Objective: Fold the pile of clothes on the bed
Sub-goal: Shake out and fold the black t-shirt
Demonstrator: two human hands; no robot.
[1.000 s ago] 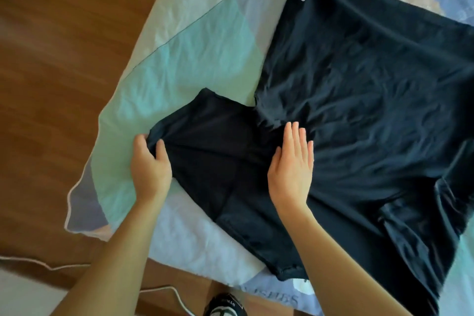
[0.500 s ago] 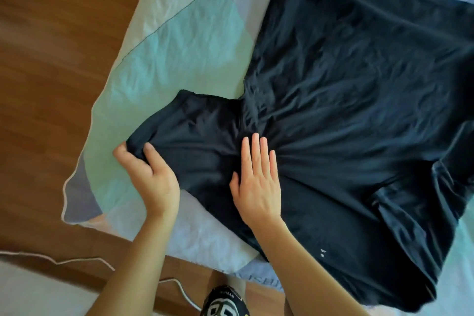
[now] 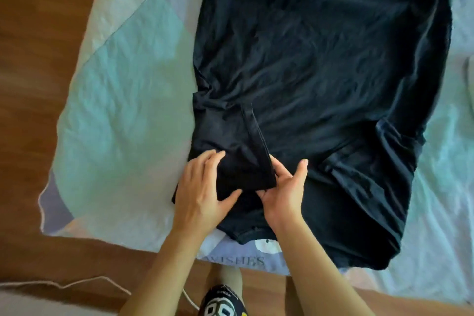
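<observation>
A black T-shirt (image 3: 320,64) lies spread on the pastel patchwork bedsheet (image 3: 123,100), its neck label at the top. Its left sleeve (image 3: 230,141) is folded inward over the body. My left hand (image 3: 202,195) lies on the folded sleeve's near end, fingers extended and thumb under the fold's edge. My right hand (image 3: 282,190) holds the sleeve's hem corner, thumb raised and fingers tucked beneath the cloth. The right sleeve (image 3: 379,161) lies bunched on the shirt's right side.
The bed's near edge runs along the bottom, with wooden floor (image 3: 33,59) to the left and below. A white cable (image 3: 66,283) trails on the floor. A patterned slipper (image 3: 223,303) shows at the bottom centre.
The left sleeve, spread out to the left before, has been folded inward onto the shirt. Both hands have moved right and closer together at the sleeve's hem.
</observation>
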